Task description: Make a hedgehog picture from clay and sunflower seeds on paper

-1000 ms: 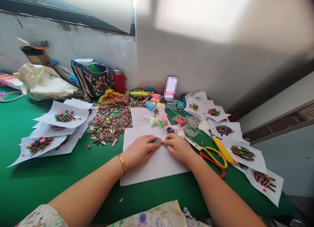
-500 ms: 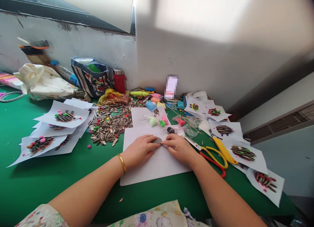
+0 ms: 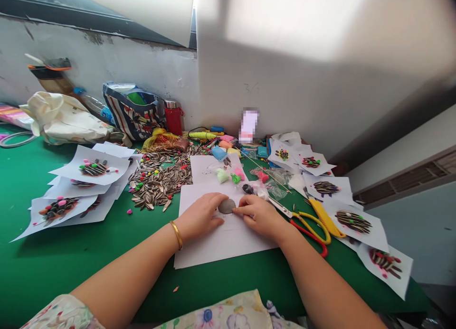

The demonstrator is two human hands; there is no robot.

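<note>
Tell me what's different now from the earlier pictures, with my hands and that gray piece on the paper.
Your left hand has drawn its fingers back to the left, off the top of the gray piece, so more of it shows. Your right hand stays at its right edge. The paper, scissors and seed pile look unmoved.

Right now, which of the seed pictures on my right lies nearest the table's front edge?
The picture with red and pink bits, at the front end of the row; the others lie farther back, toward the wall.
</note>
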